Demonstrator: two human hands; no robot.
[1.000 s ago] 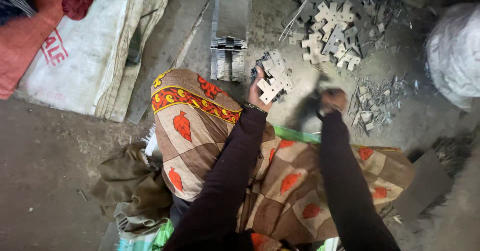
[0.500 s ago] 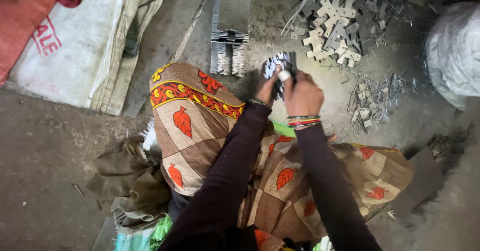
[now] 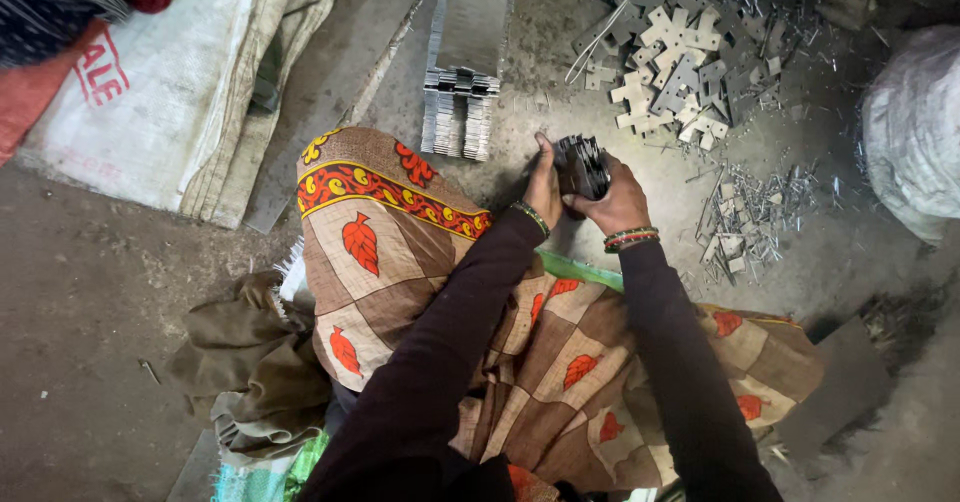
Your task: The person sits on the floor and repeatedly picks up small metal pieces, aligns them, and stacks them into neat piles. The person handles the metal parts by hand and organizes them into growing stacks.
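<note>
— What do we have in our hands here?

— A small stack of flat metal pieces (image 3: 581, 165), dark grey and thin, held edge-up just past our knees. Our left hand (image 3: 545, 187) presses the stack from the nine o'clock side and our right hand (image 3: 618, 197) closes on it from three o'clock, so both grips are closed on the same bundle.

— Why squeeze from both sides?

— We judge it keeps the loose plates lined up; held by one hand they would likely fan apart.

— And around us?

— At twelve o'clock from the hands lies a long row of stacked plates (image 3: 460, 112) on the floor (image 3: 100, 342). At one o'clock sits a loose pile of cross-shaped blanks (image 3: 670, 62), pale and scattered, and at three o'clock a scatter of small offcuts (image 3: 745, 227). A patterned cloth (image 3: 400, 252) covers our lap, with a white sack (image 3: 150, 102) at ten o'clock.
</note>
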